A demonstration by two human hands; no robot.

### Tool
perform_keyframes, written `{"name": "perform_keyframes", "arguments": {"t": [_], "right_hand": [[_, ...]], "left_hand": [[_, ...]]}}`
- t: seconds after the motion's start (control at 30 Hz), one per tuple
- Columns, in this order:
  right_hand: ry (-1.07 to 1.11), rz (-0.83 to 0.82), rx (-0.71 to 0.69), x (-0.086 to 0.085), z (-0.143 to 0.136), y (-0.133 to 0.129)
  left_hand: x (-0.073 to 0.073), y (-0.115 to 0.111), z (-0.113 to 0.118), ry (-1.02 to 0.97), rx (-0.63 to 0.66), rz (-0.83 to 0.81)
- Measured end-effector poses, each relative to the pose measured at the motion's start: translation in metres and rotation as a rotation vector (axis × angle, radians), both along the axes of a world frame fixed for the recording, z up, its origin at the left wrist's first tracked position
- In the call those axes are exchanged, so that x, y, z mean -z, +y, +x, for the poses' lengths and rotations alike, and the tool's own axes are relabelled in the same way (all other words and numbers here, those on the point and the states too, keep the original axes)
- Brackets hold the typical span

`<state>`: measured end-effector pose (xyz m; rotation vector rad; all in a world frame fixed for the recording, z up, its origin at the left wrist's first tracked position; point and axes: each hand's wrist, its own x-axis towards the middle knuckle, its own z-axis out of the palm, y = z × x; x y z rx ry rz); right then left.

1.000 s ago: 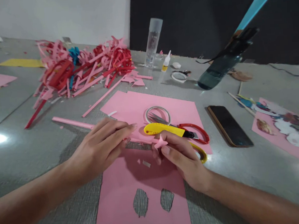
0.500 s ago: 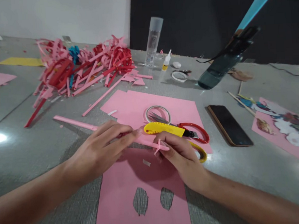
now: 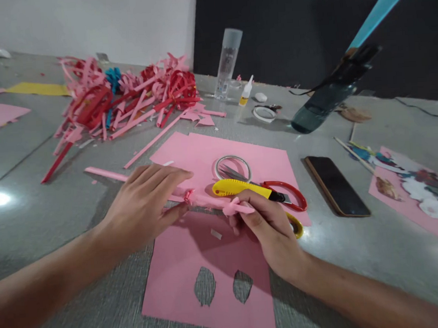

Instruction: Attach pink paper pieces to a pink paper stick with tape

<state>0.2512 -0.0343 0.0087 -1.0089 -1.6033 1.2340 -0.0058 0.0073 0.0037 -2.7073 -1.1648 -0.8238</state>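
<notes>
1. The left hand point(image 3: 147, 204) grips a long rolled pink paper stick point(image 3: 202, 201), fingers curled over its middle; the stick's far end lies on the grey tabletop point(image 3: 38, 216).
2. The right hand point(image 3: 268, 225) pinches the stick's near end, where a small curled pink piece sits at the fingertips.
3. Below both hands lies a pink paper sheet point(image 3: 182, 286) with two leaf-shaped holes cut out; a second pink sheet point(image 3: 203, 152) lies just beyond.
4. Crowding the right hand: a yellow utility knife point(image 3: 239, 187), red-handled scissors point(image 3: 285, 197) and a clear tape ring point(image 3: 232, 165), all on the far sheet.
5. A dark phone point(image 3: 335, 186) lies face up to the right, well apart from the hands.
6. Farther back are a heap of red and pink paper strips point(image 3: 124, 98), a tall frosted plastic bottle point(image 3: 229, 63), a small glue bottle point(image 3: 246, 91) and a dark tinted bottle point(image 3: 323, 101) that looks tilted.
7. Printed cut-outs point(image 3: 419, 185) lie on pink paper at the right edge.
8. No writing is legible.
</notes>
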Motion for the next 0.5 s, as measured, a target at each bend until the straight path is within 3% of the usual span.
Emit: {"name": "perform_keyframes", "arguments": {"t": [0.3,0.5], "right_hand": [[0.107,-0.037,-0.083,-0.002,-0.003,0.001],[-0.012,0.012,-0.095,0.000,-0.004,0.001]], "left_hand": [[0.000,-0.004,0.008,0.077,0.081,-0.012],[-0.003,-0.009,0.014,0.060,0.148,0.001]]}}
